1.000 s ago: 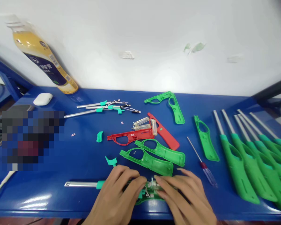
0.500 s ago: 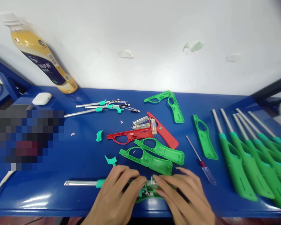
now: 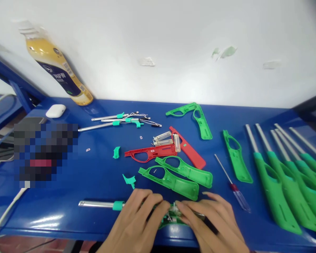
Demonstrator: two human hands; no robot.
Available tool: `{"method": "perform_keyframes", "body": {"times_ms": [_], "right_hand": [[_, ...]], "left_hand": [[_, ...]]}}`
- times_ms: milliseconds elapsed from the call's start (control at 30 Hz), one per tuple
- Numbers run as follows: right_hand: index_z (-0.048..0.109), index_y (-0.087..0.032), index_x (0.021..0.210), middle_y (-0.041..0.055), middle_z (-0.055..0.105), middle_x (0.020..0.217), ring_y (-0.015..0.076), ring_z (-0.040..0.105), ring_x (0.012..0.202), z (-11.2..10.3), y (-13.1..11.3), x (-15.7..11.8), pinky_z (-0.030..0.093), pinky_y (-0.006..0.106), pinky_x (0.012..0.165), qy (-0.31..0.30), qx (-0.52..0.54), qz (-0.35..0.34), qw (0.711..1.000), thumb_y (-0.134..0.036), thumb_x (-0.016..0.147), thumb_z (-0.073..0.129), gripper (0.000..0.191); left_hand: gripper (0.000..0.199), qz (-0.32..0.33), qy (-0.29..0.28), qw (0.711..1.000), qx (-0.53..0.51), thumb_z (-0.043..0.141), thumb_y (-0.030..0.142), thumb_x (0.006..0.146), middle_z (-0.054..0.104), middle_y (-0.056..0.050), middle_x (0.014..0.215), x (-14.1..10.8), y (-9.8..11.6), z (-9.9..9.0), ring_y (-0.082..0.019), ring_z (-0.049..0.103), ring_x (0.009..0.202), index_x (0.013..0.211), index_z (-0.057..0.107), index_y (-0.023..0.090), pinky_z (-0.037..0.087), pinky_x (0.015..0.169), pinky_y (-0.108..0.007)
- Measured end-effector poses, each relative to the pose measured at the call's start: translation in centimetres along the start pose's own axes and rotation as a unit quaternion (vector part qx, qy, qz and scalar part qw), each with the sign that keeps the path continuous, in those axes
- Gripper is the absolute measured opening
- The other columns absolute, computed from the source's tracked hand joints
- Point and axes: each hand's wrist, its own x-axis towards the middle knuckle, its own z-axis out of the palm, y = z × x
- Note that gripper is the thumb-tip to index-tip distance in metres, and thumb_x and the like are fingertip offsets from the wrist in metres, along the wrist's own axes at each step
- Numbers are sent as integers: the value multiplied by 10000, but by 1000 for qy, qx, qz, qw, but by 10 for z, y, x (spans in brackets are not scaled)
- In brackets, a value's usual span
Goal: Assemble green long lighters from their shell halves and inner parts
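Near the table's front edge lies an opened green lighter [image 3: 163, 225] with a metal tube [image 3: 96, 204] reaching left through a teal collar [image 3: 118, 206]. My left hand [image 3: 139, 219] is closed on the lighter's body, its fingers covering the middle. My right hand [image 3: 213, 221] has thumb and fingers closed on a small clear part [image 3: 175, 207] at the open housing. A dark stick-like item shows between the right fingers. White wires are visible between the hands. Most of the housing is hidden under my fingers.
Green half shells [image 3: 173, 181], red shells [image 3: 192, 151] and clear tanks [image 3: 163, 139] lie beyond my hands. To the right are a screwdriver [image 3: 235, 191] and several green lighters [image 3: 275, 189]. Metal tubes [image 3: 102, 126], a teal trigger [image 3: 130, 180] and a bottle [image 3: 60, 70] are left.
The whole view has shifted, so things appear slightly farther right. A dark stick-like item now shows between my right fingers. Both hands remain at the open lighter.
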Motion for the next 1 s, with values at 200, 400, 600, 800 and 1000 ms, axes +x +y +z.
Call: {"method": "perform_keyframes", "body": {"times_ms": [200, 400, 600, 800, 1000], "right_hand": [[742, -188, 1212, 9, 797, 980, 154, 706, 833, 0, -2, 1, 476, 426, 963, 0, 4, -2, 1000, -20, 918, 711, 340], [753, -213, 1198, -10, 802, 951, 137, 704, 803, 2, 1, 0, 471, 404, 959, 2, -6, -11, 1000, -42, 921, 726, 327], [746, -238, 1244, -7, 788, 954, 141, 699, 846, 1, -2, -1, 480, 410, 962, 13, 9, 12, 1000, -9, 911, 710, 405], [743, -257, 1271, -11, 780, 960, 135, 694, 839, 1, -1, -2, 476, 405, 968, 5, -11, 0, 1000, -48, 934, 701, 399], [755, -247, 1237, -10, 771, 943, 136, 668, 860, 0, -4, 3, 492, 388, 949, 10, 0, 9, 1000, -38, 927, 706, 378]], "left_hand": [[354, -5, 38, 999, -2, 355, 94, 1091, 718, -58, 1084, 6, 4, -4, -203, 582, 988, 1194, 692, 133, 447, 952, -369], [356, -3, 54, 999, 3, 351, 98, 1094, 714, -47, 1051, 8, 5, -4, -201, 580, 975, 1151, 699, 144, 441, 950, -367], [386, -7, 41, 999, 4, 327, 103, 1100, 714, -53, 1101, 5, 5, -3, -205, 566, 1008, 1189, 700, 145, 423, 966, -375], [371, -4, 10, 1000, 5, 394, 50, 1052, 700, -62, 1189, -5, 3, 4, -222, 566, 1100, 1273, 674, 153, 415, 1045, -415], [376, -3, -5, 1000, -3, 447, 16, 1018, 703, -62, 1190, -9, 2, 8, -217, 579, 1093, 1277, 674, 165, 418, 1060, -430]]}}
